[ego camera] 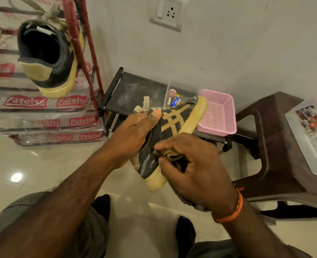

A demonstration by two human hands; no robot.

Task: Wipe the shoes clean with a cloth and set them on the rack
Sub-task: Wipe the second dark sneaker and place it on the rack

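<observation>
Shoe (174, 125), black and tan: my left hand (133, 131) gripped it; my right hand (193, 168) pinched a cloth (169, 155) against it.

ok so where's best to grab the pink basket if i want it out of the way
Probably by the right rim of the pink basket, coming from the right. The held shoe and both hands cover its left edge, while the right wall stands free and its top lip gives fingers something to hook.
</observation>
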